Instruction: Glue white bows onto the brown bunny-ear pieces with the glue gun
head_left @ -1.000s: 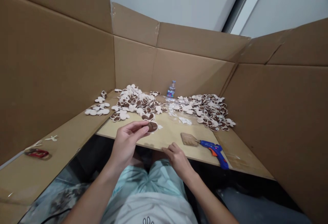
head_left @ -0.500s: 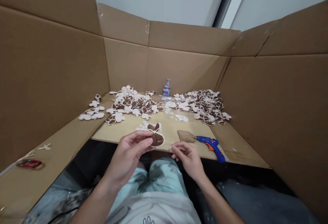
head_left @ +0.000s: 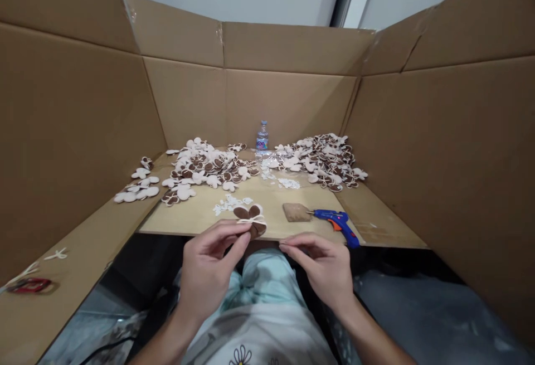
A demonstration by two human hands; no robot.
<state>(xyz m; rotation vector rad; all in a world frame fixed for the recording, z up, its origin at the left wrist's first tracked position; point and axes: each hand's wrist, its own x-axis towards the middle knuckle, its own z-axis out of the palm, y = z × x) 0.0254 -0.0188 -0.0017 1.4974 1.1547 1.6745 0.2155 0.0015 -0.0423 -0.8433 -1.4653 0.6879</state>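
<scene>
Between the thumb and fingers of my left hand (head_left: 213, 262) is a brown felt bunny shape (head_left: 256, 225) with a cream edge and a cream bow tied across it. The bunny is over the board's front edge, ears pointing away from me. To its right, my right hand (head_left: 320, 262) is closed in a pinch, apart from the bunny; whatever is between its fingertips is too small to make out. Beyond that hand, a blue glue gun (head_left: 336, 223) with an orange trigger lies on the board, its nozzle at a brown square pad (head_left: 297, 212).
Heaps of brown and white bunny pieces lie at the back left (head_left: 204, 164) and back right (head_left: 330, 159). Small white cut-outs (head_left: 229, 204) are scattered on the board. A plastic bottle (head_left: 262, 136) stands behind. Cardboard walls (head_left: 288, 97) surround the board; a red tool (head_left: 31, 285) lies far left.
The bunny has turned in my left fingers, its bow now lying across nearer my fingertips. My right hand stays pinched, its back turned up more. The view has shifted slightly.
</scene>
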